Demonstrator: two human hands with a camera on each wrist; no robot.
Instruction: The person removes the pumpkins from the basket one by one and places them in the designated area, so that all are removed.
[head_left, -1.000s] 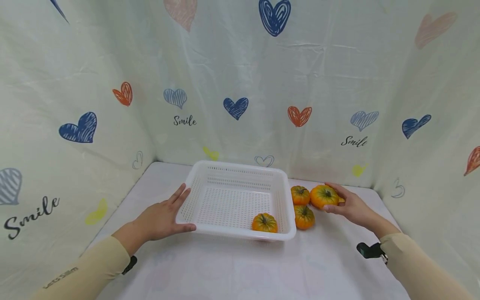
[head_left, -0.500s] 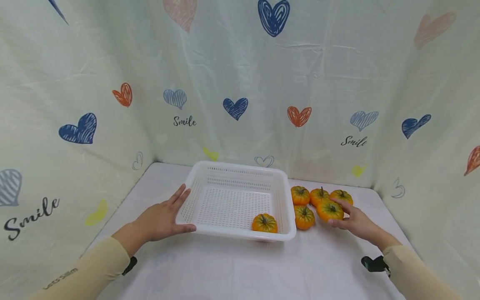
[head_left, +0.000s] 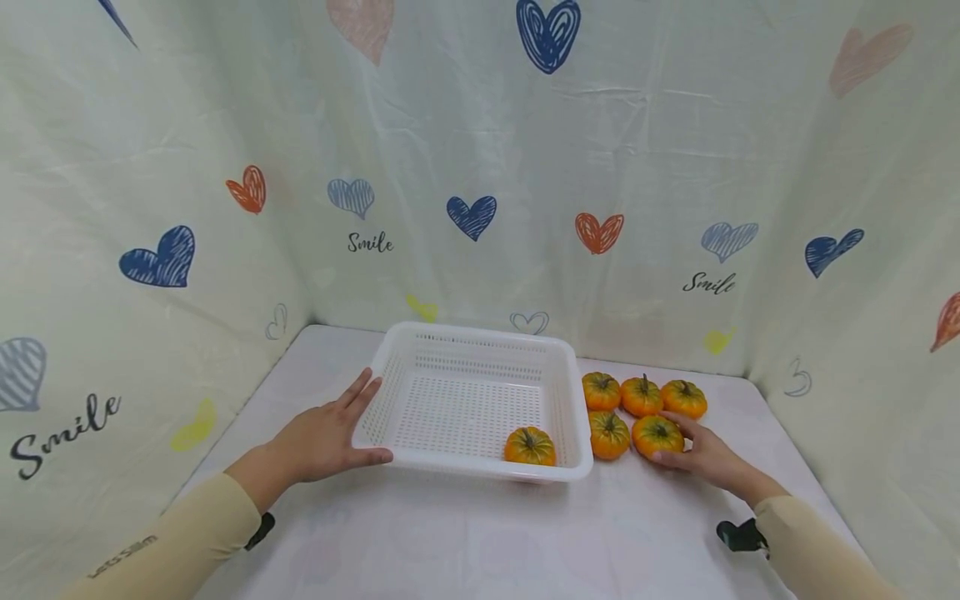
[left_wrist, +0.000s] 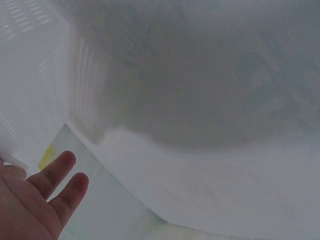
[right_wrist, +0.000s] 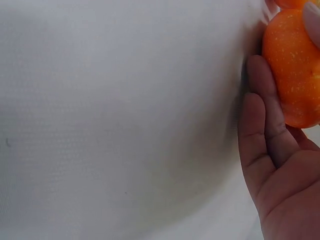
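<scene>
My right hand (head_left: 708,457) grips a small orange pumpkin (head_left: 655,437) with green streaks on top, thumb at the near side and fingers round the far right. In the right wrist view the pumpkin (right_wrist: 291,67) shows its smooth orange side against the fingers. Close around it on the table sit several similar pumpkins, among them one at its left (head_left: 609,434) and one behind it (head_left: 684,399). My left hand (head_left: 322,437) spreads straight fingers at the left end of a white perforated plastic basket (head_left: 480,468). A single pumpkin (head_left: 530,447) lies in the basket's near right corner.
A white cloth-covered table (head_left: 465,533) carries everything. Pale curtains (head_left: 480,150) printed with hearts and "Smile" enclose it at the back and sides. The basket's right wall stands right beside the leftmost pumpkins (head_left: 601,390).
My right hand has brought its pumpkin from over the back row toward me and lower, into the front row. The pumpkins behind are uncovered now. My left hand and the basket stay put.
</scene>
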